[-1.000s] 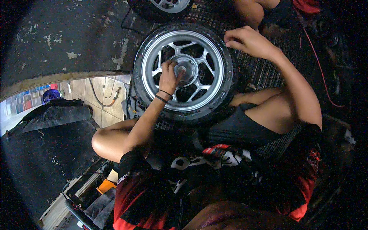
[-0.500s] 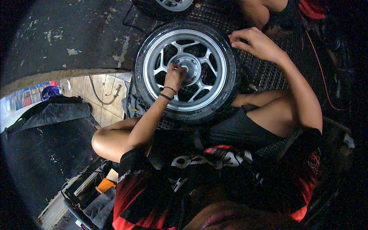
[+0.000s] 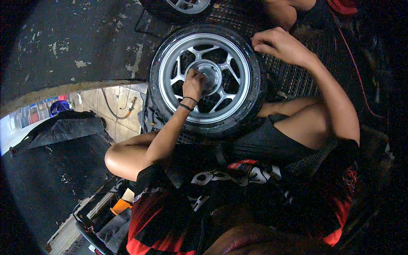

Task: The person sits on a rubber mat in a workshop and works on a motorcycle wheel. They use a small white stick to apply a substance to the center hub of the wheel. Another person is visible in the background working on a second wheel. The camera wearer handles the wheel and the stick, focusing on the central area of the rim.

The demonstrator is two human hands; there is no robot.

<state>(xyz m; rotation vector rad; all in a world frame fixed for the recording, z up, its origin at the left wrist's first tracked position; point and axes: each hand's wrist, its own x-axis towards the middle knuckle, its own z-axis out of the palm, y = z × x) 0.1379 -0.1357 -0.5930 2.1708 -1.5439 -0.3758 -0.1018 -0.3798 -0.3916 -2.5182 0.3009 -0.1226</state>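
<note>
A silver spoked wheel (image 3: 233, 100) with a black tyre (image 3: 163, 59) lies flat before me, over my bent legs and a mesh mat. At the wheel's central hub (image 3: 212, 80), my left hand (image 3: 193, 85) has its fingers curled in; what they grip is hidden. My right hand (image 3: 276, 46) is at the tyre's upper right edge, with bent fingers drawn together; I cannot make out anything between the fingertips.
A second wheel (image 3: 189, 5) lies beyond. Another person's leg (image 3: 282, 12) is at top right, beside a thin red cord (image 3: 359, 76). At left are a dark scuffed surface (image 3: 76, 38), a hose (image 3: 117, 114) on tiles and an orange object (image 3: 121, 206).
The fingers of my left hand have curled further over the hub since a second ago. My right hand shifted slightly right and back up, with little change in its shape.
</note>
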